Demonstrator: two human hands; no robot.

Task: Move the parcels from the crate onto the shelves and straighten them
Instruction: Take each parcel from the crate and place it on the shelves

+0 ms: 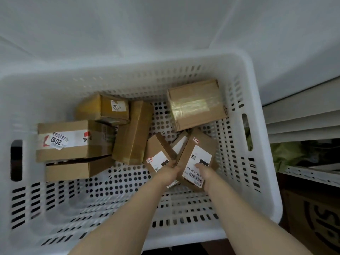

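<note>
Left side of the white perforated plastic crate (265, 137): a brown cardboard box with a "2010" sticker (73, 140) sits on another plain brown box (70, 170). A smaller box marked "1002" (112, 107) lies beyond them. A long narrow brown box (132, 133) lies mid-crate.

My left hand (172, 169) is at the near right corner of a small brown cardboard parcel with a white label (157, 157). The fingers are tucked out of sight, so I can't tell whether they grip it or only touch.

My right hand (204, 171) is on the flat brown cardboard parcel with a barcode label (197, 155). The thumb lies on the label and the other fingers are hidden under the near edge. I read this as a pinch.

This parcel sits right of centre in the crate, propped up off the floor, label up. Its long axis runs near to far, with the far end leaning slightly right. It touches the small parcel beside it.

A larger tape-wrapped brown box (195, 103) is at the far right. The pale shelves (303, 116) lie outside the crate, further right.

Step in hand, as I judge it: lifting the labelled parcels out.

- Get the fingers fully under the near edge before raising.
- Lift straight up to clear the crate wall.
- Keep the labels facing me so they can face outward on the shelf.
- Watch the thin parcel wedged between the two (179, 144); it may drag along.
</note>
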